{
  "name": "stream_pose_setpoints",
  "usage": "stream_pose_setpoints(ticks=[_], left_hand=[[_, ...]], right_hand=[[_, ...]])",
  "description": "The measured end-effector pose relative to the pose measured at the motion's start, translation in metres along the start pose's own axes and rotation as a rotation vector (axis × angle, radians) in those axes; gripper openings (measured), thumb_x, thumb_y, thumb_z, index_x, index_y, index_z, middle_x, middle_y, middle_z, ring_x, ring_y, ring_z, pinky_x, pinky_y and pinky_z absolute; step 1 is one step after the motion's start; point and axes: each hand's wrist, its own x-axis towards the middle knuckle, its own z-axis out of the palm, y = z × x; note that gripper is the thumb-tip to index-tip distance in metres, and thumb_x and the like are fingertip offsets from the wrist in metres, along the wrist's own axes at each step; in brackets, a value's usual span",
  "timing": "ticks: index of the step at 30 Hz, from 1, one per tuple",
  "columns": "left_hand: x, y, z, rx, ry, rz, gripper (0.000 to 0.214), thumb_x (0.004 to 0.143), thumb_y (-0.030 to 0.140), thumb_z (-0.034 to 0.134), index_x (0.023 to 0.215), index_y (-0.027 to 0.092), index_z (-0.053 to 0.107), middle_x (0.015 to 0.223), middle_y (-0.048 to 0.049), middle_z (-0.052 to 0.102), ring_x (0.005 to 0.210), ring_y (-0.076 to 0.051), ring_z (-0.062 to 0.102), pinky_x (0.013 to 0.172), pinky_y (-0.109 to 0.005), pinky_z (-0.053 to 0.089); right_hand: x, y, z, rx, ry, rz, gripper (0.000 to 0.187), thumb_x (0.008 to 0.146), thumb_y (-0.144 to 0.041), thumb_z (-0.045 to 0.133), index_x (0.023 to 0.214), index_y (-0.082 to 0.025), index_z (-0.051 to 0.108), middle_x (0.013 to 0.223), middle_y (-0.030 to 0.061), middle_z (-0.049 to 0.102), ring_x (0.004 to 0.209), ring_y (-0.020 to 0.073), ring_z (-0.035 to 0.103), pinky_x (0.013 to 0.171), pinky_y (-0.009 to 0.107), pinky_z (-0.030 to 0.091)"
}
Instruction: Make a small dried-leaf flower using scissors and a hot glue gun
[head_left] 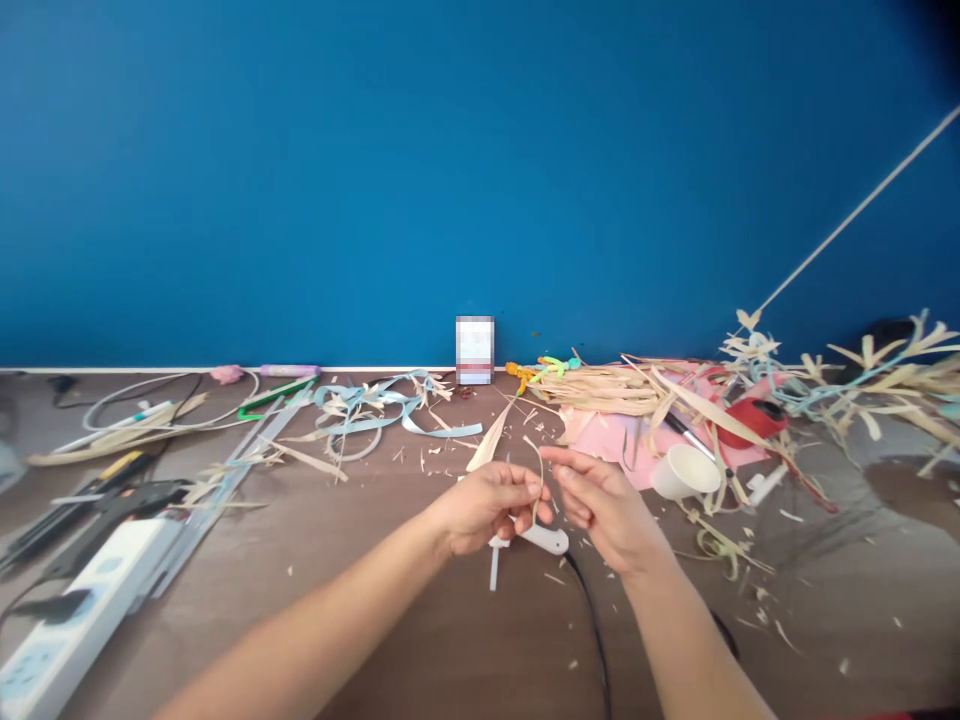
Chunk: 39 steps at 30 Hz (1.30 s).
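Observation:
My left hand [499,505] is closed in a pinch on a thin, curved strip of dried husk [540,470], which stands up between thumb and fingertips. Close beside it on the right is my right hand [600,500], its index finger stretched toward the strip and its other fingers partly curled; I see nothing held in it. Under the hands lies a white corded tool [551,540], partly hidden, with a black cord [592,620] running toward me. A pale pointed husk piece [491,440] lies just beyond my left hand.
At right are a husk bundle [600,388], a white cup [686,472], red ribbon [750,420] and pink sheet [604,435]. Blue ribbon [405,410] lies back left. A power strip [90,610] and black glue gun [120,510] sit left. Scraps litter the table [360,640].

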Motion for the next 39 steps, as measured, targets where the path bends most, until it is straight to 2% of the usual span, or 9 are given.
stream_pose_setpoints(ticks=[3,8,11,17,23,30,35,39], left_hand=[[-0.009,-0.008,-0.002,-0.016,0.019,-0.027,0.023,0.068,0.031,0.064,0.075,0.01,0.058,0.064,-0.0042,0.062,0.04,-0.004,0.045,0.031,-0.014,0.024],[-0.017,-0.017,-0.001,-0.053,0.02,-0.018,0.021,0.07,0.029,0.062,0.076,0.009,0.059,0.065,-0.0045,0.062,0.039,-0.003,0.046,0.03,-0.013,0.023],[-0.02,-0.019,0.0,-0.069,0.002,-0.01,0.02,0.07,0.028,0.062,0.074,0.008,0.06,0.064,-0.0052,0.062,0.038,-0.003,0.046,0.029,-0.013,0.021],[-0.022,-0.023,0.001,-0.102,-0.006,0.003,0.019,0.07,0.027,0.062,0.074,0.008,0.059,0.068,-0.0061,0.063,0.039,-0.002,0.045,0.029,-0.012,0.022],[-0.025,-0.027,0.001,-0.098,0.043,0.008,0.02,0.067,0.027,0.066,0.07,0.009,0.057,0.064,-0.0031,0.062,0.041,-0.004,0.05,0.031,-0.012,0.031],[-0.024,-0.031,-0.003,-0.035,0.076,0.049,0.019,0.065,0.025,0.067,0.069,0.009,0.057,0.067,-0.0043,0.064,0.036,-0.002,0.047,0.031,-0.012,0.03],[-0.026,-0.029,-0.003,-0.041,0.089,0.061,0.017,0.064,0.022,0.069,0.069,0.009,0.058,0.067,-0.0031,0.064,0.045,-0.005,0.056,0.041,-0.014,0.04],[-0.029,-0.028,-0.002,-0.002,0.124,0.072,0.017,0.063,0.021,0.069,0.067,0.009,0.058,0.064,-0.0023,0.063,0.05,-0.007,0.059,0.045,-0.014,0.042]], right_hand=[[0.0,0.003,0.006,-0.025,-0.058,0.072,0.028,0.068,-0.034,0.064,0.086,-0.013,0.063,0.041,-0.0101,0.033,0.035,0.0026,0.022,0.037,0.018,0.016],[-0.001,0.01,0.009,-0.039,-0.148,0.1,0.02,0.069,-0.032,0.063,0.076,-0.013,0.062,0.045,-0.0048,0.05,0.033,0.0018,0.03,0.036,0.018,0.014],[-0.002,0.013,0.011,-0.038,-0.19,0.119,0.018,0.072,-0.03,0.061,0.075,-0.012,0.061,0.044,-0.0026,0.054,0.032,0.0023,0.035,0.035,0.018,0.013],[-0.005,0.02,0.014,0.124,-0.163,0.144,0.017,0.069,-0.028,0.065,0.068,-0.013,0.057,0.046,-0.004,0.053,0.034,0.0043,0.046,0.033,0.016,0.014],[-0.006,0.028,0.013,0.256,-0.137,0.156,0.016,0.067,-0.024,0.067,0.066,-0.014,0.055,0.041,-0.0081,0.046,0.032,0.0002,0.033,0.034,0.014,0.02],[-0.008,0.03,0.016,0.237,-0.126,0.154,0.021,0.064,-0.025,0.07,0.064,-0.015,0.052,0.041,-0.0075,0.048,0.034,0.002,0.04,0.033,0.012,0.019],[-0.009,0.03,0.019,0.204,-0.113,0.132,0.02,0.065,-0.025,0.069,0.066,-0.016,0.051,0.042,-0.0071,0.048,0.035,0.0022,0.038,0.033,0.012,0.02],[-0.01,0.029,0.02,0.157,-0.093,0.126,0.019,0.066,-0.026,0.069,0.067,-0.017,0.052,0.041,-0.0083,0.045,0.036,0.0033,0.038,0.034,0.013,0.024]])
